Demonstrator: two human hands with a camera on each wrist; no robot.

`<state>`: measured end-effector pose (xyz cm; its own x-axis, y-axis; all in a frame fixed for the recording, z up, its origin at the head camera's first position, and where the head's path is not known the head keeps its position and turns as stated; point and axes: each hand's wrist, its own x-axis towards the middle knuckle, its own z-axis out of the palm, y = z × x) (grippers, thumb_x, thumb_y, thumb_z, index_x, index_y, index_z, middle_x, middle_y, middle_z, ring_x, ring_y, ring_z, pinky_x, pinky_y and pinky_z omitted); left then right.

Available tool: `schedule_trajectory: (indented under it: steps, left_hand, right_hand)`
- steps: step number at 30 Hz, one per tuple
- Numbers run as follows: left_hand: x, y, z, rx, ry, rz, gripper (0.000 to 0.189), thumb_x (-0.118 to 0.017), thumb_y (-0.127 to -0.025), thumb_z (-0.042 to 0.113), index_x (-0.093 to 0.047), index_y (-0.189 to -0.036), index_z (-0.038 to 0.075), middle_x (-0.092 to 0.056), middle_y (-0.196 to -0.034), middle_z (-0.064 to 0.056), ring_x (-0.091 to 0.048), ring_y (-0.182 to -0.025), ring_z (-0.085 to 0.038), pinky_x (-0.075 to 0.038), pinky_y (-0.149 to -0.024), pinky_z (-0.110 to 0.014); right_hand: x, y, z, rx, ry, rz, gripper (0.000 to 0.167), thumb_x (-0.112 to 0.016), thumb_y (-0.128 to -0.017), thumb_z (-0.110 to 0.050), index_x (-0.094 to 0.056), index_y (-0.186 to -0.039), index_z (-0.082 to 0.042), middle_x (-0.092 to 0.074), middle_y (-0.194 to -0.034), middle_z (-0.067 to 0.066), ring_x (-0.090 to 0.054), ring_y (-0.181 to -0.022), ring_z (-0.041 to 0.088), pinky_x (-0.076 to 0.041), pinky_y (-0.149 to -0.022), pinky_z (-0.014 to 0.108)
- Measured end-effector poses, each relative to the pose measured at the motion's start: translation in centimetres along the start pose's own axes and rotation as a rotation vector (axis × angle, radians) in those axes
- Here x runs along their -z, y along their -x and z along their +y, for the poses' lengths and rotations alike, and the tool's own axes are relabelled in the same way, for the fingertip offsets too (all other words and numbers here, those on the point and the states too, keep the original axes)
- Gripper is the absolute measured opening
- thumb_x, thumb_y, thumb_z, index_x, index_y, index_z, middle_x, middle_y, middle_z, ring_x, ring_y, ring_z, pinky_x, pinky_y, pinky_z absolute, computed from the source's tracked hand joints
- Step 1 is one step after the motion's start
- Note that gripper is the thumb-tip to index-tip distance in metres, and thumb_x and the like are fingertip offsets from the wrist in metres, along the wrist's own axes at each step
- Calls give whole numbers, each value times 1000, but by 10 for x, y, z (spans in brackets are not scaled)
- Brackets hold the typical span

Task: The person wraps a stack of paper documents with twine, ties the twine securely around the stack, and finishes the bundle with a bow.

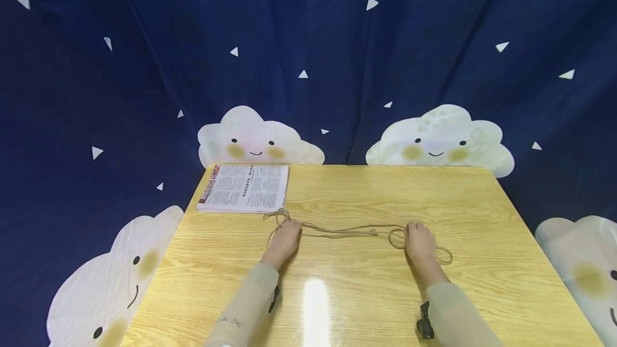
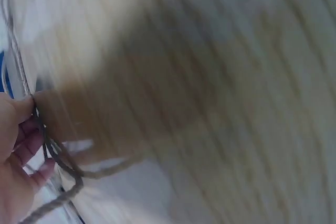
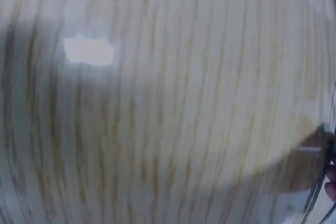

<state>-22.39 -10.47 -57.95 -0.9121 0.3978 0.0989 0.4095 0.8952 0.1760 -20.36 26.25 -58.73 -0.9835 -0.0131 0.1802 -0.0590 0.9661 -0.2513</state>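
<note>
A thin brown twine (image 1: pixel 337 233) stretches across the table between my two hands. My left hand (image 1: pixel 286 240) pinches it near the newspapers, and loose loops and an end spread out behind that hand. In the left wrist view, the thumb and fingers of the left hand (image 2: pixel 21 145) close on strands of the twine (image 2: pixel 60 163). My right hand (image 1: pixel 420 241) grips the other part of the twine, with a small loop on either side of it. Only the fingertips of the right hand (image 3: pixel 331 177) show at the edge of the right wrist view.
A stack of folded newspapers (image 1: pixel 246 189) lies at the table's back left corner. The wooden table (image 1: pixel 366 293) reaches back to a dark blue curtain (image 1: pixel 308 31) with clouds and white triangles. Black straps sit at both wrists.
</note>
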Motion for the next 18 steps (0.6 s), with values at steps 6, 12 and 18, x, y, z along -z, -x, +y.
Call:
schedule_trajectory:
  steps: [6, 12, 18]
  left_hand:
    - [7, 0, -19, 212, 158, -31, 28, -58, -90, 21, -55, -113, 6, -58, -115, -11, -54, -108, -29, -44, -91, -45]
    - [11, 2, -36, 351, 385, 11, 40, -57, -90, 27, -53, -120, 1, -60, -108, -14, -56, -100, -31, -46, -84, -44]
    - [19, 1, -52, 530, 916, 137, 38, -54, -91, 24, -50, -115, -5, -62, -92, -17, -59, -75, -25, -47, -60, -29]
  right_hand:
    - [6, 4, 14, -146, -43, -53, 16, -50, -90, -7, -54, -95, 7, -53, -88, 24, -54, -74, 36, -50, -57, 43]
    - [8, 7, 27, -260, -93, -46, 17, -47, -90, -7, -53, -95, 8, -50, -92, 27, -53, -79, 42, -50, -58, 46]
    - [10, 11, 37, -325, -116, -9, 19, -44, -90, -8, -51, -94, 10, -48, -89, 29, -51, -80, 46, -49, -57, 48]
